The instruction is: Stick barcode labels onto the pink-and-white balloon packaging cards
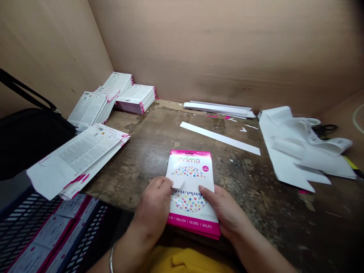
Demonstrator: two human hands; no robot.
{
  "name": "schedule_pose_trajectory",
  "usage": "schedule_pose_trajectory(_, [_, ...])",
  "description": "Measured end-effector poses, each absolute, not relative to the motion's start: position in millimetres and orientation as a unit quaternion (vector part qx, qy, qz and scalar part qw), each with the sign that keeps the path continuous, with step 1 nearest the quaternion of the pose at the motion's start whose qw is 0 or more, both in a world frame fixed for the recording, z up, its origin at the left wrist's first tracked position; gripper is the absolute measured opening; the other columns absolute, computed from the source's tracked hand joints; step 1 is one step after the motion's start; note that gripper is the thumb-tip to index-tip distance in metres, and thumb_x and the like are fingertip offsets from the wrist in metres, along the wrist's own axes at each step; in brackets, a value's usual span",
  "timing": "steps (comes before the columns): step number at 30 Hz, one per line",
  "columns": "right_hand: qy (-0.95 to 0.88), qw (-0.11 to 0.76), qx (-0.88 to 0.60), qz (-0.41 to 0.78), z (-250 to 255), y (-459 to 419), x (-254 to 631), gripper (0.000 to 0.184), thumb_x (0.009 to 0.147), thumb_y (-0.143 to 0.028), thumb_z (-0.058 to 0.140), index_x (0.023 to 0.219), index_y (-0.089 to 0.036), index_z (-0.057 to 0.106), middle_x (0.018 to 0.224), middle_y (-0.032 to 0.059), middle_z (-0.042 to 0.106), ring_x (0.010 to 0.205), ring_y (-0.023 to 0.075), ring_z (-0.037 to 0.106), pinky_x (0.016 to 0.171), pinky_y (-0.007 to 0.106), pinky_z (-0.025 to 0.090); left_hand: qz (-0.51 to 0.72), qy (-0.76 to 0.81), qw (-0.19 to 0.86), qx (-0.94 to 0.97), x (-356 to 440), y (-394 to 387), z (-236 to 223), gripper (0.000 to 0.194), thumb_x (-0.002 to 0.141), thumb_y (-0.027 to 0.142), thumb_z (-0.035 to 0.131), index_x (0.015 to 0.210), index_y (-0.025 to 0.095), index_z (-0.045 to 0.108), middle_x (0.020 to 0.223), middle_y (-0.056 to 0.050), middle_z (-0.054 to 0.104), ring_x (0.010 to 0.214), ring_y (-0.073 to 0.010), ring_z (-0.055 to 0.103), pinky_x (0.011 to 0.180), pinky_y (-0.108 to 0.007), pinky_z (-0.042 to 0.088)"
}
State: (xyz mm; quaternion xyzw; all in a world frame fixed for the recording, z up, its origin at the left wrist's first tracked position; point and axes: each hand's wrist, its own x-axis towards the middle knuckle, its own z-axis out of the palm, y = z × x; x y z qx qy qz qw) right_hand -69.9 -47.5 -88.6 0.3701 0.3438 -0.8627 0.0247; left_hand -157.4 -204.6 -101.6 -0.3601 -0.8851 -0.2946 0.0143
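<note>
A small stack of pink-and-white balloon packs [191, 178], printed "prima" with coloured dots, lies at the near edge of the worn wooden table [159, 136]. My left hand [155, 206] rests on the stack's left side and pinches a small white sticker [178, 183] against the top pack. My right hand [224, 210] lies on the stack's right side, with its fingers pressed on the top pack.
Face-down packs fan out at the left [76, 159], with more stacks at the back left [136, 98]. White paper strips [220, 138] and crumpled backing sheets [298, 148] lie at the right, black scissors [325, 130] beyond them. A black bag [28, 136] and a slotted crate [36, 231] are at the left.
</note>
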Motion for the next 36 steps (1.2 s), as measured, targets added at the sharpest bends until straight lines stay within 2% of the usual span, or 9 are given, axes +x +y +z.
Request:
schedule_pose_trajectory(5, [0.406,0.037,0.356,-0.841,-85.0,-46.3,-70.0,0.033,0.072,-0.027,0.07,0.102,-0.014,0.062,0.087,0.0103,0.073,0.076,0.027,0.069,0.074,0.043,0.054,-0.202,-0.894,0.002,-0.4,-160.7,-200.0,-90.8,0.019,0.087,0.008,0.043,0.079,0.016,0.058,0.084,-0.008,0.061,0.082,-0.0221,0.056,0.073,-0.035,0.048])
schedule_pose_trajectory(8, [0.564,0.087,0.292,-0.767,-76.7,-33.2,-61.4,0.027,0.076,-0.036,0.065,0.094,-0.016,0.064,0.083,0.0087,0.072,0.07,0.0242,0.067,0.07,0.04,0.053,-0.147,-0.893,-0.007,-0.425,-161.5,-198.7,-88.5,0.017,0.085,0.007,0.045,0.076,0.016,0.056,0.082,-0.007,0.059,0.078,-0.0225,0.055,0.07,-0.035,0.047])
schedule_pose_trajectory(10, [0.763,0.096,0.265,-0.582,-70.2,-23.1,-52.5,0.025,0.078,-0.042,0.061,0.082,-0.017,0.065,0.071,0.0075,0.069,0.063,0.0238,0.064,0.065,0.039,0.052,-0.128,-0.891,0.001,-0.436,-161.5,-198.2,-89.3,0.016,0.084,0.007,0.046,0.076,0.017,0.056,0.081,-0.007,0.059,0.077,-0.0227,0.054,0.069,-0.035,0.047])
schedule_pose_trajectory(12, [0.913,0.036,0.244,-0.324,-66.4,-18.1,-44.5,0.025,0.08,-0.042,0.059,0.078,-0.018,0.065,0.071,0.0094,0.068,0.067,0.0265,0.063,0.065,0.041,0.051,-0.122,-0.891,0.013,-0.438,-161.3,-198.5,-91.5,0.016,0.084,0.007,0.046,0.076,0.017,0.055,0.08,-0.006,0.059,0.077,-0.0223,0.054,0.068,-0.034,0.046])
schedule_pose_trajectory(15, [0.981,-0.062,0.116,-0.145,-70.1,-25.3,-38.2,0.032,0.085,-0.032,0.052,0.111,-0.016,0.063,0.116,0.015,0.062,0.109,0.0324,0.055,0.088,0.049,0.047,-0.153,-0.887,0.032,-0.434,-161.7,-201.1,-95.8,0.017,0.086,0.009,0.044,0.078,0.017,0.056,0.078,-0.006,0.059,0.076,-0.0213,0.054,0.069,-0.032,0.045])
schedule_pose_trajectory(18, [0.988,-0.036,-0.012,-0.147,-80.7,-42.7,-37.5,0.048,0.088,-0.026,0.048,0.135,-0.017,0.045,0.143,0.0095,0.039,0.133,0.0284,0.032,0.106,0.05,0.034,-0.276,-0.869,0.047,-0.408,-162.9,-205.6,-99.4,0.016,0.089,0.014,0.043,0.087,0.016,0.059,0.085,-0.006,0.062,0.081,-0.0195,0.057,0.075,-0.031,0.046])
schedule_pose_trajectory(22, [0.988,0.022,-0.011,-0.149,-86.2,-60.8,-42.2,0.059,0.086,-0.03,0.051,0.139,-0.009,0.037,0.147,0.0137,0.027,0.136,0.0295,0.024,0.11,0.05,0.028,-0.411,-0.861,0.033,-0.298,-162.6,-208.7,-102.5,0.013,0.088,0.022,0.049,0.088,0.018,0.061,0.084,-0.004,0.063,0.078,-0.0165,0.059,0.071,-0.026,0.045])
schedule_pose_trajectory(31, [0.974,0.036,-0.029,-0.22,-78.9,-74.5,-61.6,0.081,0.081,-0.059,0.051,0.143,-0.011,0.03,0.149,0.0132,0.023,0.136,0.0346,0.021,0.113,0.05,0.018,-0.366,-0.864,0.059,-0.341,-163.3,-204.1,-104.6,0.013,0.087,0.021,0.051,0.089,0.017,0.063,0.085,-0.005,0.066,0.079,-0.018,0.06,0.075,-0.029,0.046])
schedule_pose_trajectory(36, [0.976,0.019,-0.051,-0.212,-79.3,-73.8,-67.9,0.085,0.075,-0.056,0.06,0.141,-0.008,0.034,0.146,0.018,0.031,0.132,0.0389,0.029,0.112,0.052,0.017,-0.325,-0.855,0.075,-0.396,-164.1,-203.3,-104.4,0.013,0.087,0.017,0.05,0.091,0.015,0.063,0.087,-0.006,0.066,0.084,-0.0188,0.059,0.08,-0.031,0.047])
